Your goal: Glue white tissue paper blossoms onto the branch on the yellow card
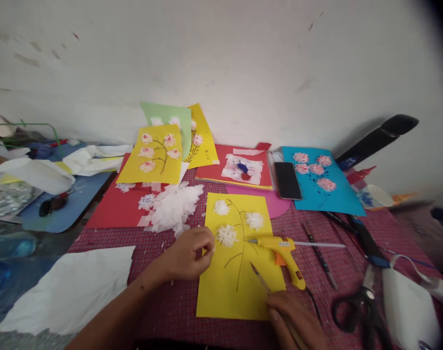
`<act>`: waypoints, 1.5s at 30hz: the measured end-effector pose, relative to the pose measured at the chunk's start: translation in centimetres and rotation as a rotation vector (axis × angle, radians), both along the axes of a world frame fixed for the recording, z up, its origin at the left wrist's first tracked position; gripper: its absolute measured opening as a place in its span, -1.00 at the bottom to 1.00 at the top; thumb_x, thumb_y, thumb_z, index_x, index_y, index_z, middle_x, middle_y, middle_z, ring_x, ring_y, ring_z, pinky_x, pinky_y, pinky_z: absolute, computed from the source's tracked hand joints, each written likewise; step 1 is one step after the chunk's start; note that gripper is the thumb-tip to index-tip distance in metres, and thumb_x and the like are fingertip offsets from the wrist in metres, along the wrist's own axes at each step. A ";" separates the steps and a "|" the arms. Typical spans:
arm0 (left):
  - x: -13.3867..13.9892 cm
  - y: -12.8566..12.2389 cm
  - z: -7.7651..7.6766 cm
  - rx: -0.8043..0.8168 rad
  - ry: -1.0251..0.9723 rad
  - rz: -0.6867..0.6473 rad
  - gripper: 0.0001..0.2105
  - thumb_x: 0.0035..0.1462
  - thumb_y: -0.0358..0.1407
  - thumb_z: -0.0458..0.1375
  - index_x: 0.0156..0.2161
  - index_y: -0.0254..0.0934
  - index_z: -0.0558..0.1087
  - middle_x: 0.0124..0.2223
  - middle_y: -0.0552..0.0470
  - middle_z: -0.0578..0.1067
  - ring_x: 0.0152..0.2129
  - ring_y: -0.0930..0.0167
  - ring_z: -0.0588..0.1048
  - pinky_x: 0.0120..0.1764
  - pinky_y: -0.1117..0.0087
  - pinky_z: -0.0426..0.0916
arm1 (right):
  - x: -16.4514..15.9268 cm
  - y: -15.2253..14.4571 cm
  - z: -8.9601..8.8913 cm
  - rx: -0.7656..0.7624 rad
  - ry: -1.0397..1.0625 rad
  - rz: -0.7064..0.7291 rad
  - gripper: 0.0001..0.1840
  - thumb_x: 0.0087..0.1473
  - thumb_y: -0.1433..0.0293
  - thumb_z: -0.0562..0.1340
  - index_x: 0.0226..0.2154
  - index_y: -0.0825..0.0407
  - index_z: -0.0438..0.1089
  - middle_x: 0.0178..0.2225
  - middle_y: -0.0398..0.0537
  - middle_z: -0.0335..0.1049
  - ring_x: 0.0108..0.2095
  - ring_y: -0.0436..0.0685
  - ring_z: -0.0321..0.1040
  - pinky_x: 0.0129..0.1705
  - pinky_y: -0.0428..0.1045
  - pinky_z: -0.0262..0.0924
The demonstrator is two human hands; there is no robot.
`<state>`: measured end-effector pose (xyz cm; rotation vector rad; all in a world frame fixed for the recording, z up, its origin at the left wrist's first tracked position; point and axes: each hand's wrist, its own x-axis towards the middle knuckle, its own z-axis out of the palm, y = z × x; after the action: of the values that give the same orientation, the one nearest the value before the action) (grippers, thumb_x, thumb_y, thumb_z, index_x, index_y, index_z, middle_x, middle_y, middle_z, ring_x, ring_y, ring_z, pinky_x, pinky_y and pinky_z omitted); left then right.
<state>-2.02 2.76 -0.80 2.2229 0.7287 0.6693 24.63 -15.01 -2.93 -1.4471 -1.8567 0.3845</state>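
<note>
My right hand [292,318] grips a paintbrush [261,278], its dark tip over the lower part of a yellow sheet [217,296]. Brown branch lines and white tissue flowers [226,236] are on this sheet. Beside its left edge is my left hand [192,253], its fingers curled in a pinch; a speck of white shows at the fingertips, too small to name. A yellow glue gun [275,246] with a clear glue stick lies across the sheet's right side. Just behind my left hand is a heap of white tissue pieces [175,206].
Finished flower pictures lean at the back, one on yellow [137,167], another on blue [334,197]. A phone [287,180] lies between papers. Black scissors [363,301], a pen-like stick [320,257] and a white box [407,301] are on the right. White paper [79,287] lies at left.
</note>
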 end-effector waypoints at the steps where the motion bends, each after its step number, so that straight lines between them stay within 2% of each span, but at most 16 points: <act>1: -0.2 0.2 -0.2 -0.009 -0.007 0.047 -0.89 0.07 -0.50 0.05 -0.37 -0.25 0.27 -0.34 0.07 0.43 -0.39 0.45 0.37 -0.32 0.41 0.22 | -0.2 0.4 0.1 0.012 0.002 -0.004 -0.65 0.20 0.50 0.17 0.03 -0.09 0.31 -0.17 0.03 0.51 -0.18 0.20 0.51 -0.19 0.03 0.43; 5: -0.5 0.7 -1.1 -0.020 0.101 0.154 -0.89 0.05 -0.50 0.02 -0.37 -0.25 0.31 -0.40 0.10 0.41 -0.48 0.47 0.33 -0.40 0.42 0.17 | -1.8 3.1 0.6 -0.019 0.068 0.018 -0.70 0.23 0.53 0.12 -0.01 -0.08 0.30 -0.19 0.00 0.48 -0.19 0.14 0.47 -0.19 0.00 0.37; 9: -0.4 0.9 -1.2 0.011 0.207 0.117 -0.89 0.07 -0.49 0.02 -0.36 -0.26 0.34 -0.42 0.10 0.39 -0.50 0.46 0.31 -0.40 0.41 0.15 | -3.3 5.9 0.8 -0.140 0.100 0.030 -0.78 0.28 0.49 0.08 -0.07 -0.06 0.32 -0.25 -0.06 0.45 -0.23 0.10 0.44 -0.19 0.00 0.32; 12: -0.3 0.9 -1.2 0.029 0.235 0.110 -0.89 0.08 -0.48 0.01 -0.35 -0.26 0.34 -0.41 0.08 0.40 -0.49 0.45 0.32 -0.39 0.40 0.15 | -3.5 6.6 1.1 -0.198 0.081 0.035 -0.81 0.29 0.46 0.07 -0.12 -0.05 0.34 -0.26 -0.07 0.45 -0.24 0.10 0.43 -0.20 0.00 0.29; 17: -0.2 1.1 -1.4 0.051 0.238 0.096 -0.90 0.06 -0.49 0.02 -0.37 -0.25 0.31 -0.42 0.09 0.37 -0.49 0.45 0.31 -0.40 0.40 0.12 | -2.8 5.2 1.9 -0.214 0.076 0.054 -0.85 0.27 0.47 0.09 -0.20 -0.04 0.34 -0.35 -0.13 0.43 -0.34 0.05 0.41 -0.30 -0.04 0.25; 22: -0.3 1.1 -1.6 0.061 0.227 0.099 -0.90 0.06 -0.49 0.01 -0.38 -0.25 0.30 -0.41 0.08 0.37 -0.48 0.45 0.31 -0.40 0.40 0.13 | -2.7 4.7 2.5 -0.099 0.096 0.014 -0.82 0.24 0.50 0.12 -0.16 -0.06 0.35 -0.33 -0.13 0.45 -0.33 0.05 0.43 -0.27 -0.06 0.27; 27: -0.3 1.2 -1.6 0.065 0.227 0.099 -0.91 0.07 -0.48 0.01 -0.39 -0.25 0.30 -0.42 0.08 0.37 -0.49 0.44 0.31 -0.40 0.40 0.14 | -2.8 4.8 1.4 -0.071 0.072 0.005 -0.79 0.23 0.51 0.12 -0.12 -0.05 0.36 -0.30 -0.09 0.47 -0.28 0.08 0.45 -0.22 -0.03 0.31; 32: -0.2 1.1 -1.4 0.090 0.244 0.087 -0.91 0.10 -0.46 0.00 -0.40 -0.25 0.28 -0.42 0.08 0.37 -0.48 0.44 0.31 -0.39 0.39 0.14 | -2.6 3.6 0.4 -0.044 -0.003 -0.048 -0.76 0.23 0.52 0.11 -0.08 -0.02 0.34 -0.25 0.00 0.47 -0.24 0.12 0.47 -0.19 0.00 0.34; 37: -0.2 0.9 -1.2 0.098 0.250 0.077 -0.90 0.12 -0.45 0.01 -0.40 -0.26 0.28 -0.43 0.09 0.37 -0.50 0.45 0.32 -0.41 0.41 0.11 | -2.4 2.5 0.8 -0.123 -0.037 0.122 -0.75 0.26 0.52 0.06 -0.08 -0.02 0.34 -0.27 0.00 0.46 -0.27 0.11 0.46 -0.24 -0.01 0.34; 42: -0.2 0.7 -1.3 0.117 0.251 0.059 -0.91 0.14 -0.43 0.02 -0.37 -0.26 0.33 -0.41 0.09 0.40 -0.49 0.46 0.34 -0.40 0.42 0.13 | -2.0 2.9 0.5 -0.055 -0.072 0.023 -0.75 0.26 0.52 0.05 -0.08 0.00 0.34 -0.26 0.02 0.46 -0.26 0.13 0.45 -0.22 0.01 0.34; 45: -0.3 0.6 -1.2 0.126 0.267 0.046 -0.91 0.17 -0.40 0.03 -0.35 -0.25 0.35 -0.40 0.09 0.42 -0.47 0.45 0.37 -0.39 0.42 0.14 | -2.4 2.9 0.4 -0.128 -0.147 0.102 -0.74 0.25 0.52 0.05 -0.09 0.02 0.37 -0.24 0.04 0.45 -0.23 0.15 0.44 -0.19 0.04 0.34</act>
<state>-2.29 3.38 -1.97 2.4475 0.8926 0.4550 22.19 -12.15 -2.51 -1.5040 -2.0620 0.4656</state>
